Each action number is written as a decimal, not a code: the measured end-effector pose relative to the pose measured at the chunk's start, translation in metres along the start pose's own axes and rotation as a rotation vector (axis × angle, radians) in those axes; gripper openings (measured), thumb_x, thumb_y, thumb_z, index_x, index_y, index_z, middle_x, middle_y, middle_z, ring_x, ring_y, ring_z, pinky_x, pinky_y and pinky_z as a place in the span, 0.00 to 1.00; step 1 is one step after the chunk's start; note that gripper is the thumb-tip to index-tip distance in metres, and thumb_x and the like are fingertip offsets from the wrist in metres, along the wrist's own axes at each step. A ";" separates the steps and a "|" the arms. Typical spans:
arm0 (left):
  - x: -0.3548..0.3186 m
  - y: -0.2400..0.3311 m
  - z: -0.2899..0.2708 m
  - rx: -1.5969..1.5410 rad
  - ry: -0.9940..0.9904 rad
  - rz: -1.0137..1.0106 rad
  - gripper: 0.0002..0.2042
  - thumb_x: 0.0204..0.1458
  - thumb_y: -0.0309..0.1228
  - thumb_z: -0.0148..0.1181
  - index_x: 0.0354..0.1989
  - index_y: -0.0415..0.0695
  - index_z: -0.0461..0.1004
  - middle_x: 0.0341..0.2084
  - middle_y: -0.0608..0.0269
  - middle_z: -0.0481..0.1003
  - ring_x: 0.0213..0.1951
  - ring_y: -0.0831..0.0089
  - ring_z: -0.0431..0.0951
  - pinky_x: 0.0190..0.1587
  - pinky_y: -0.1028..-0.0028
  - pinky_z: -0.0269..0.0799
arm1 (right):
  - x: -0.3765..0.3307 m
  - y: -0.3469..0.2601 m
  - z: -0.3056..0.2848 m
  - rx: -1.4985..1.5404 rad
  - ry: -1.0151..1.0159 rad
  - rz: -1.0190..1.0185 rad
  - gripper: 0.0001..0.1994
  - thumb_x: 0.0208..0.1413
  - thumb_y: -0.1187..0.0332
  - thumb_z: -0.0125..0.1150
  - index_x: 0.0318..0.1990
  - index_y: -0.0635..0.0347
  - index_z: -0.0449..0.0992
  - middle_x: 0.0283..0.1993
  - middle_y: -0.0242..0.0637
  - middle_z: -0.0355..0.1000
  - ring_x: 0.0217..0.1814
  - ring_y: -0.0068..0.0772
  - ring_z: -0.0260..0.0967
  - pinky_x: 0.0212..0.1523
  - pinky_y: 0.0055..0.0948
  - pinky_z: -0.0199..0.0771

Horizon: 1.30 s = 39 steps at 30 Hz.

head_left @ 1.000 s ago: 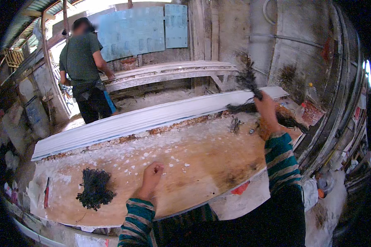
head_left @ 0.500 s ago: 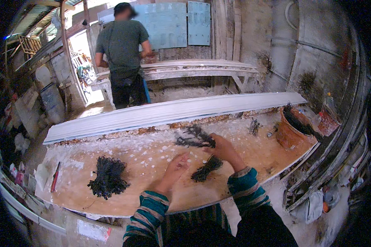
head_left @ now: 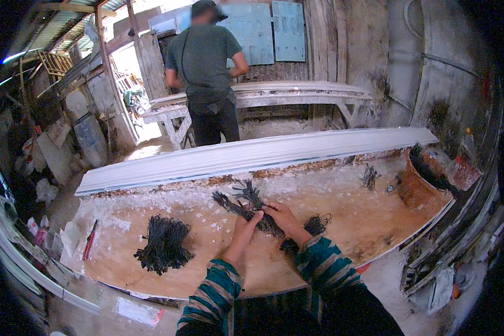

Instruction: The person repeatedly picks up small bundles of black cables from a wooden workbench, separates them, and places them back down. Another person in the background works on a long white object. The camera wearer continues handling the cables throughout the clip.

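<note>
Over the middle of the work board (head_left: 224,274), my left hand (head_left: 244,231) and my right hand (head_left: 285,219) are close together, fingers closed on a bundle of thin black strands (head_left: 248,193). The bundle splits into two tufts pointing up and left; its lower end shows between the hands. Partly behind my right wrist lies a smaller bundle of black strands (head_left: 317,224). To the left rests a thick pile of looped black strands (head_left: 162,242). What material the strands are, I cannot tell.
Behind the board runs a long white moulded strip (head_left: 263,159). An orange-brown pot (head_left: 417,193) holding black strands stands at right, near a small black tuft (head_left: 369,177). A red slim tool (head_left: 89,241) lies at left. Another person (head_left: 207,61) stands at a far bench.
My left hand has closed on the black bundle beside my right hand, and the bundle is now parted into two tufts. The view has turned slightly left.
</note>
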<state>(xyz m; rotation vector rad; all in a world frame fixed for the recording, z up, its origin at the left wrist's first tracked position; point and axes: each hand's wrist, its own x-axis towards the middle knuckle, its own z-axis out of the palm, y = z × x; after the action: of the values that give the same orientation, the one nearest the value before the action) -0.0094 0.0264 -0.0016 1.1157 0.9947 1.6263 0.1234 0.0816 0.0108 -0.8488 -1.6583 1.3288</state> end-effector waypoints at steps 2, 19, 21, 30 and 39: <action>-0.001 -0.002 -0.001 0.068 -0.041 -0.046 0.15 0.47 0.34 0.59 0.41 0.40 0.70 0.35 0.66 0.72 0.38 0.78 0.69 0.41 0.78 0.64 | -0.012 -0.011 0.006 0.191 0.087 0.018 0.10 0.51 0.68 0.53 0.41 0.58 0.69 0.32 0.34 0.68 0.34 0.27 0.65 0.35 0.27 0.66; -0.012 0.026 0.009 -0.206 -0.023 -0.259 0.10 0.47 0.28 0.58 0.38 0.42 0.70 0.31 0.66 0.73 0.33 0.74 0.74 0.35 0.75 0.70 | -0.023 -0.033 0.007 -0.160 0.197 -0.279 0.03 0.47 0.75 0.56 0.31 0.61 0.71 0.33 0.33 0.67 0.34 0.23 0.65 0.34 0.21 0.64; -0.013 0.037 0.011 -0.173 -0.018 -0.300 0.10 0.47 0.28 0.58 0.38 0.42 0.70 0.31 0.65 0.73 0.33 0.74 0.74 0.34 0.74 0.71 | -0.024 -0.033 0.007 -0.209 0.222 -0.390 0.05 0.47 0.75 0.56 0.33 0.61 0.72 0.33 0.36 0.67 0.34 0.27 0.66 0.35 0.23 0.65; -0.015 0.050 0.011 -0.001 0.002 -0.087 0.12 0.44 0.26 0.62 0.37 0.40 0.69 0.31 0.67 0.73 0.33 0.79 0.72 0.36 0.79 0.68 | -0.027 -0.053 0.003 -0.492 0.214 -0.658 0.06 0.45 0.69 0.59 0.31 0.58 0.76 0.26 0.40 0.68 0.28 0.41 0.68 0.29 0.32 0.68; -0.020 0.045 0.001 0.257 -0.001 -0.122 0.13 0.43 0.28 0.63 0.36 0.40 0.70 0.28 0.67 0.74 0.28 0.79 0.72 0.32 0.78 0.69 | -0.031 -0.040 0.000 -0.126 0.137 -0.217 0.03 0.45 0.73 0.59 0.27 0.62 0.73 0.25 0.31 0.67 0.27 0.22 0.63 0.30 0.21 0.64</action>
<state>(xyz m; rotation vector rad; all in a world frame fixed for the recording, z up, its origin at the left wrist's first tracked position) -0.0148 -0.0046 0.0361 1.1995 1.2722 1.4290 0.1361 0.0456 0.0440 -0.7895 -1.6870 1.0055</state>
